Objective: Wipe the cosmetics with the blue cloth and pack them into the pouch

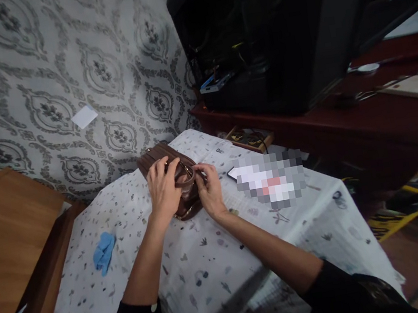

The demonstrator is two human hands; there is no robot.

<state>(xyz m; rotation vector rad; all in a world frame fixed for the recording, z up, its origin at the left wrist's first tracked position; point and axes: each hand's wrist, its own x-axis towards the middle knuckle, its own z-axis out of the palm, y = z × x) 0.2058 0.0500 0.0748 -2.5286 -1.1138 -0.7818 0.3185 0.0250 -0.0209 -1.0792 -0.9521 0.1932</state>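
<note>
A brown leather bag [189,202] with gold-coloured zips lies on a white patterned cloth. My left hand [162,185] rests on the bag's left side, its fingers spread and slightly curved over the leather. On the other side, my right hand [209,188] pinches the bag's looped strap near its right edge, thumb and fingers together. Right of the bag is a phone [232,174], mostly hidden by blurring. A crumpled blue cloth [105,252] is on the left of the table.
The cloth-covered table [121,208] stands against a patterned wall. Wooden furniture [10,238] is at the left. A dark red desk [331,120] with a large black screen is at the right, beside an open small drawer [250,140].
</note>
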